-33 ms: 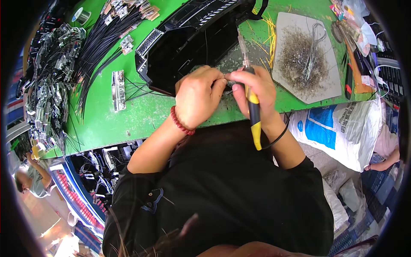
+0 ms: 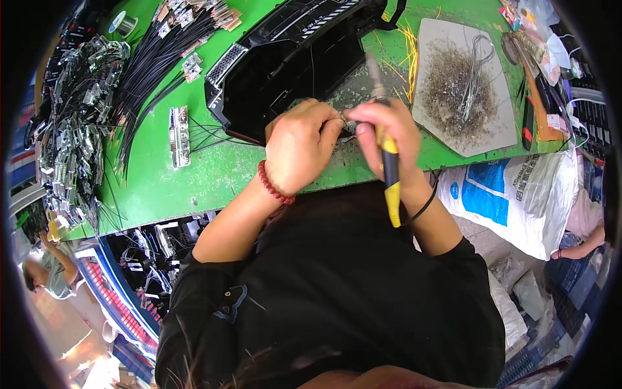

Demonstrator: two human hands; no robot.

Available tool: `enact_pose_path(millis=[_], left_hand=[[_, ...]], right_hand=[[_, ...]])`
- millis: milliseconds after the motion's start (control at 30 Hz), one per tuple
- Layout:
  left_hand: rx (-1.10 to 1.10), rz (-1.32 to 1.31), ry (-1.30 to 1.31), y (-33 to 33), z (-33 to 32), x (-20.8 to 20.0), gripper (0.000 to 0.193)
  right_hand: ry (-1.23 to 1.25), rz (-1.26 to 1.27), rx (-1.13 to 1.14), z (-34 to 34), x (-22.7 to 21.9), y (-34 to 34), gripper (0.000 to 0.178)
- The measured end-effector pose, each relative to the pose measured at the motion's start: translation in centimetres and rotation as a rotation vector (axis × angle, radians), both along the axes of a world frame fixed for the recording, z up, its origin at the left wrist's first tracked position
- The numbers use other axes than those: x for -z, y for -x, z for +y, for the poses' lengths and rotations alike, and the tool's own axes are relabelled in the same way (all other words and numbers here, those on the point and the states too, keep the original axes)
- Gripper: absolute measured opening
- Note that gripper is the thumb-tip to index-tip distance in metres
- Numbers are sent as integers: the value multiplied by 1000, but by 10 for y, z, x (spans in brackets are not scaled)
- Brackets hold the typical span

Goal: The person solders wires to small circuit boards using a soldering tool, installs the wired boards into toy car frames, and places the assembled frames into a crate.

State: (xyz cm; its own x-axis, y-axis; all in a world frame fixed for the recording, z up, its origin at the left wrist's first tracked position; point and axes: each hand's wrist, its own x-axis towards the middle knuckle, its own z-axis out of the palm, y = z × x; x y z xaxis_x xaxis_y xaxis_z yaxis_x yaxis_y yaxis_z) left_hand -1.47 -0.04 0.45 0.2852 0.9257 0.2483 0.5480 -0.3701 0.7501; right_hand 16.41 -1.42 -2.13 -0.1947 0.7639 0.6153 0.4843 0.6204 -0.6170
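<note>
My left hand (image 2: 298,141), with a red bead bracelet on its wrist, is closed in a pinch at the near edge of a black plastic housing (image 2: 259,81). Whatever its fingertips pinch is too small and covered to make out. In my right hand (image 2: 400,129) is a soldering iron (image 2: 391,170) with a yellow and black handle. Its metal tip points away from me, over the table. The right thumb and forefinger come close to the left fingertips; small wires or bits show between the hands. Left of the housing lies a small silvery part (image 2: 179,137) with thin dark wires.
Bundled black wires (image 2: 146,74) and a heap of silvery parts (image 2: 81,129) cover the table's left. A solder spool (image 2: 123,24) stands behind. To the right are yellow wires (image 2: 412,55) and a grey board (image 2: 447,35) bearing dark residue and coiled solder wire. A white sack (image 2: 518,194) sits below.
My right hand and the soldering iron have shifted slightly to the right, opening a little more gap from the left fingertips. My left hand has stayed put.
</note>
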Motion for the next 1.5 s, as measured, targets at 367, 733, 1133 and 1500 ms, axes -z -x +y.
enact_pose_path(millis=[367,733,1133,1500], left_hand=[[14,-30,-2,1,-1,0,6],[9,97,-214,-3,-4,6,9],[26,169,-118,-10,-3,6,11],[23,368,-178,-18,2,4,6]], right_hand=[[342,158,-21,7,-4,4,36],[114,-216,-22,4,-12,-12,45],[118,-245,152,-5,-7,0,51],[114,-223,149,-5,-4,-1,48]])
